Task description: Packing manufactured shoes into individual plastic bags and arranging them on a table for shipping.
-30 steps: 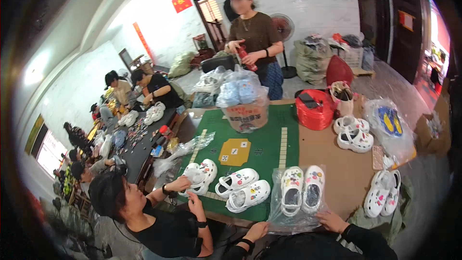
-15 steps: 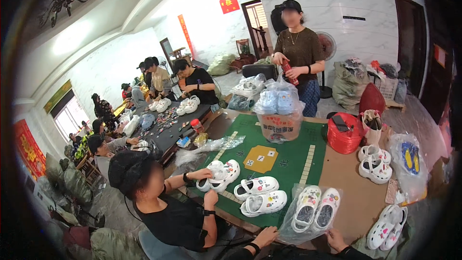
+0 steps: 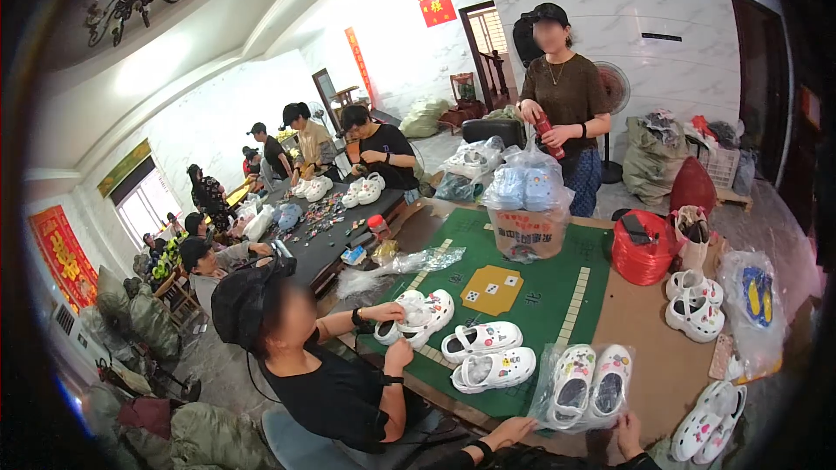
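Our left hand (image 3: 512,429) and right hand (image 3: 629,428) rested at the near edge of the desk (image 3: 662,357), each grip closed on the clear plastic bag (image 3: 589,383) holding a pair of white clogs with charms, beside two loose white clogs (image 3: 483,354).

Both forearms cut off by the lower edge, only the left hand (image 3: 512,429) and right hand (image 3: 629,427) showing. Fingertips tucked under the clear bag (image 3: 585,387) of white clogs; grip impossible to judge. White pair (image 3: 712,420) at lower right clipped by the dark fisheye rim. Small charms (image 3: 324,206) on the far dark table too tiny to tell apart. Contents of the red bucket (image 3: 643,251) hidden behind its wall.
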The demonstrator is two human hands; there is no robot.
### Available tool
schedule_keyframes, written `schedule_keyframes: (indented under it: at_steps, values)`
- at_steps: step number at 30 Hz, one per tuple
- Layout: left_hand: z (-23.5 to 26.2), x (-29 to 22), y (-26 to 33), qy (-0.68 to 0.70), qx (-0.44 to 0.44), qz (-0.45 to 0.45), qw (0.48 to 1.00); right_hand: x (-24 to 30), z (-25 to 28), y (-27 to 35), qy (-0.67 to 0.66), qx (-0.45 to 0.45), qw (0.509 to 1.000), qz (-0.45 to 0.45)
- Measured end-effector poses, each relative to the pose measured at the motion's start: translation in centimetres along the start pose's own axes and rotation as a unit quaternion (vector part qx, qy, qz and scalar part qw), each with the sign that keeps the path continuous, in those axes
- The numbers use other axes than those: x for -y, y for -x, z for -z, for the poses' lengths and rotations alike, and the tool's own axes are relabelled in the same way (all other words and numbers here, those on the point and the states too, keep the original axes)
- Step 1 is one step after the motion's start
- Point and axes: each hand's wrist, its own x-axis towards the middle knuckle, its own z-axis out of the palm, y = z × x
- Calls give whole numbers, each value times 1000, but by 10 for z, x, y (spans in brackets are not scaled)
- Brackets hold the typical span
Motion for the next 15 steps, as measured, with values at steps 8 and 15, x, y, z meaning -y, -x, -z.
schedule_keyframes:
  at_steps: [8,15]
  values:
    - [1,-22,-9,260,-122,105,952,40,-3,2,65,-77,995,-16]
    - [-36,14,-19,222,-170,105,954,-18,-17,10,172,-119,978,21]
